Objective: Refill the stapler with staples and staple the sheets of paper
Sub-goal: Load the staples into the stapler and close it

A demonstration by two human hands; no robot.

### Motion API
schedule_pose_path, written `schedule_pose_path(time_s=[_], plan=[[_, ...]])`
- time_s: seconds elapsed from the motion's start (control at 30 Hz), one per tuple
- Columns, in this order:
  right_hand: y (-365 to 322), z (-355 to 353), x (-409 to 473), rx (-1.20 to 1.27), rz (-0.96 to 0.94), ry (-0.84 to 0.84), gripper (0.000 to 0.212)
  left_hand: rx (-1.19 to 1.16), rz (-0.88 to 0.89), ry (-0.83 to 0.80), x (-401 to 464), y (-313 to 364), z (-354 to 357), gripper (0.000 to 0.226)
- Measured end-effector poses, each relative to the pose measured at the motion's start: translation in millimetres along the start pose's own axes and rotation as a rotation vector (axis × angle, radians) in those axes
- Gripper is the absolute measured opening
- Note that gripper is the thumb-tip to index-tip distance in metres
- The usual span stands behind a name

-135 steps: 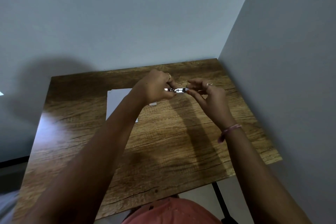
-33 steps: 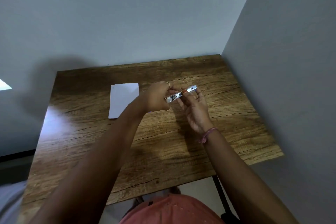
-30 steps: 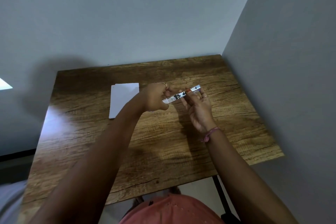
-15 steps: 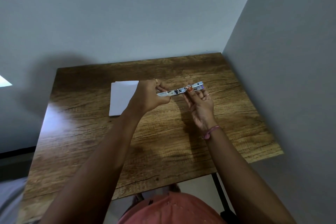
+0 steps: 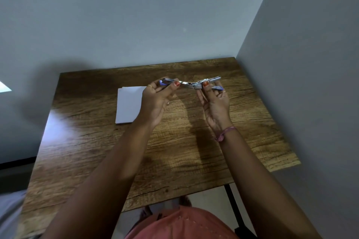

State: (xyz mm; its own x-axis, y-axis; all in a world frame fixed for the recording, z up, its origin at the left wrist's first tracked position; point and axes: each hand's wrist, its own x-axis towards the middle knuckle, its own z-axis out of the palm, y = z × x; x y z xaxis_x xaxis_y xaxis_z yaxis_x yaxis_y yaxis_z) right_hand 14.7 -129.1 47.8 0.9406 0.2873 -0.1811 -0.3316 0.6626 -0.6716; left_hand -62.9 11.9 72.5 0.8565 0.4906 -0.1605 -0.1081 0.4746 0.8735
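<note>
1. I see the stapler [image 5: 191,84] held in the air above the far part of the wooden table [image 5: 174,151], swung wide open. Its long axis runs left to right across the scene.
2. It makes a shallow V. The left half rises toward the left; the right half rises toward the right, with its metal end pointing right and slightly far. The hinge sits low, in the middle.
3. Purple plastic shows at both outer ends. Whether staples lie in the channel is too small for me to tell.
4. Left hand [image 5: 158,101]: raised, palm toward me, thumb and fingertips pinched on the left half.
5. Right hand [image 5: 214,105]: raised, palm toward me, thumb on top and fingers under the right half beside the hinge. A pink band [image 5: 225,134] circles the wrist.
6. Both forearms reach up from the near edge, hands apart.
7. The sheets of paper [image 5: 129,105] lie flat on the table, left of the left hand and partly behind it.
</note>
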Motion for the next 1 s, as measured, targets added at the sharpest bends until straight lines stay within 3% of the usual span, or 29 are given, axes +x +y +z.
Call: schedule_pose_path(time_s=[0.17, 0.37, 0.5, 0.57, 0.63, 0.7, 0.83, 1.0], plan=[[-9.4, 2.7, 0.2, -0.196, -0.035, -0.023, 0.064, -0.013, 0.007, -0.035, 0.0, -2.0, 1.8, 0.014], [-11.3, 4.6, -4.1, -0.547, -0.047, -0.221, 0.058, 0.196, -0.007, -0.194, 3.5, -0.8, 7.9, 0.020], [-5.4, 7.6, -9.7, -0.717, -0.097, -0.251, 0.045, 0.239, -0.072, -0.167, 6.2, -9.0, 14.2, 0.027], [-7.9, 5.9, -9.8, -0.907, -0.137, -0.327, 0.051, 0.247, -0.103, -0.156, 8.6, -13.0, 12.1, 0.029], [-8.7, 4.8, -8.5, -1.270, -0.242, -0.429, 0.056, 0.278, -0.132, -0.143, 9.2, -16.8, 11.7, 0.029], [-5.6, 5.4, -9.4, -1.527, -0.374, -0.410, 0.048, 0.287, -0.153, -0.116, 7.3, -21.2, 15.6, 0.027], [1.4, 6.4, -9.7, -1.588, -0.563, -0.274, 0.024, 0.241, -0.193, -0.087, 2.6, -29.9, 24.8, 0.026], [2.2, 5.0, -8.6, -1.605, -0.632, -0.232, 0.031, 0.189, -0.240, -0.085, 1.3, -32.2, 26.0, 0.025]])
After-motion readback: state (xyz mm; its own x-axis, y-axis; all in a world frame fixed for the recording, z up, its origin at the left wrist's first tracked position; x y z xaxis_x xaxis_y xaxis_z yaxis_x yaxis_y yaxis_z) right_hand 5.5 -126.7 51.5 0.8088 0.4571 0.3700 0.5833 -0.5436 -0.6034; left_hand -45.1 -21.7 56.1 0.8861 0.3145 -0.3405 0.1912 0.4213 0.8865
